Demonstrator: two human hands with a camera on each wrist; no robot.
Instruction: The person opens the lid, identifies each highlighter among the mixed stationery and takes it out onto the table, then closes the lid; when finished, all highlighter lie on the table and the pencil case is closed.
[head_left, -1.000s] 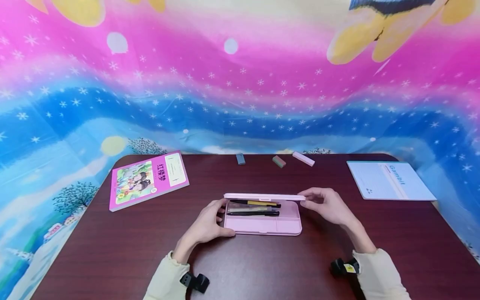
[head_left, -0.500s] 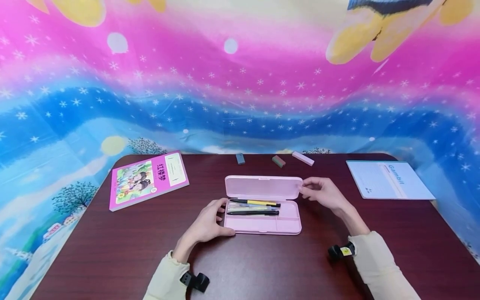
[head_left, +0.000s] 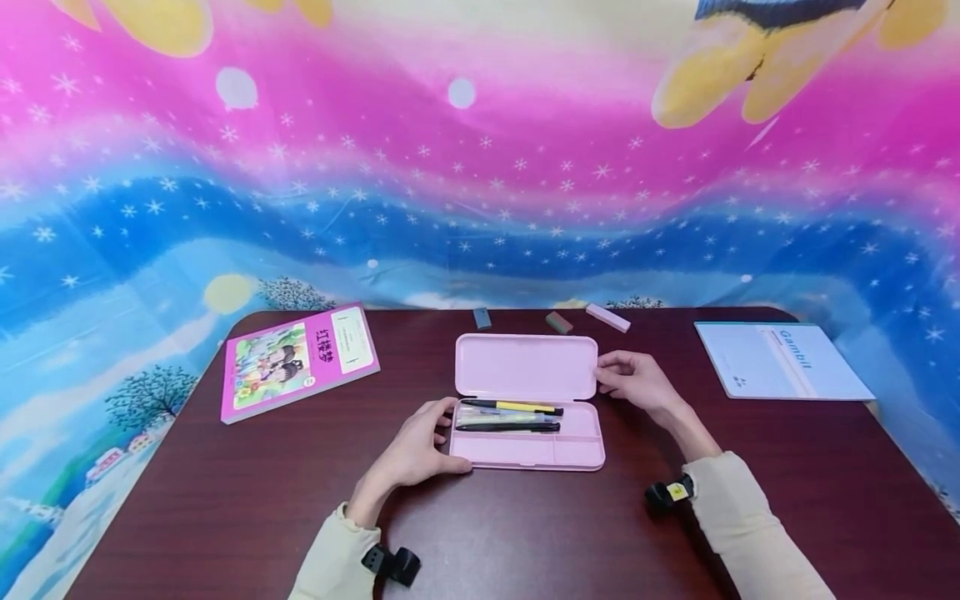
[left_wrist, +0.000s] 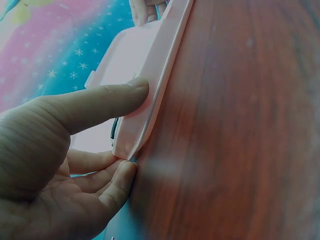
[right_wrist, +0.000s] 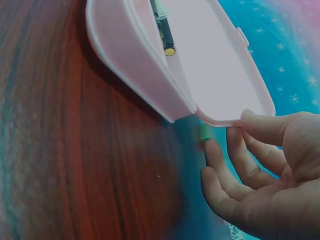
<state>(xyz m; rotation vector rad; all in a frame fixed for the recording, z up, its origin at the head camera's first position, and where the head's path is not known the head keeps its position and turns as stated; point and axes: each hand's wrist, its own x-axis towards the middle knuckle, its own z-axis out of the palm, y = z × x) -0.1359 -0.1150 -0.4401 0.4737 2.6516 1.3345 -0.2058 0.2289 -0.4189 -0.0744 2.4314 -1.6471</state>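
A pink pencil case lies on the table with its lid raised and tilted back. Inside its rear compartment are several pens, among them a yellow and black pen and a black pen. My left hand grips the left end of the base, thumb along the front wall and fingers at the side, as the left wrist view shows with the thumb. At the lid's right edge, my right hand pinches the rim between thumb and fingers.
Behind the case lie a blue-grey eraser, a brown and green eraser and a pale pink block. A pink book is at the left, a light blue notebook at the right. A patterned cloth hangs behind the table.
The lid has swung up and back from nearly level over the case, with my right hand moving away from me along with it. My left hand has stayed on the base.
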